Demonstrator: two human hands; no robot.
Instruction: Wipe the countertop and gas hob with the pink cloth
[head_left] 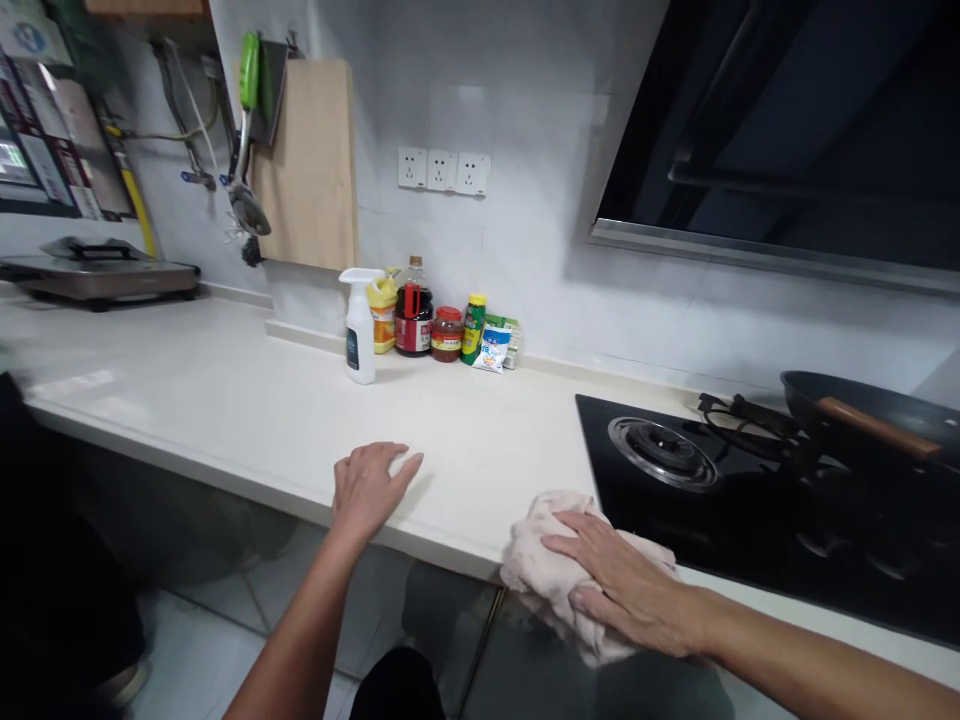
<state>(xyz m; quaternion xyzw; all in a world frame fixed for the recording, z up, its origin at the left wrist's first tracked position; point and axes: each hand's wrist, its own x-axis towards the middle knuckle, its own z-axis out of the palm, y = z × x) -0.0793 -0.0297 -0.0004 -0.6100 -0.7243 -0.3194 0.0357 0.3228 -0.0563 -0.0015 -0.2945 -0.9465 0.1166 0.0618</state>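
My right hand [622, 580] presses on a pale pink cloth [551, 545], which is bunched at the counter's front edge beside the black gas hob [720, 520]. Part of the cloth hangs over that edge. Fingers parted and holding nothing, my left hand [373, 487] hovers over or rests lightly on the white countertop [465, 440]; I cannot tell which. Beyond it a white spray bottle [360, 330] stands upright, apart from both hands.
Against the wall stand a yellow jug [383, 315], a dark sauce bottle [413, 310], a red-lidded jar [447, 335], a green shaker [473, 328] and a white packet [493, 348]. A wok [870, 400] sits on the hob under the range hood [787, 130]. Someone's dark-clothed leg [67, 560] is at left.
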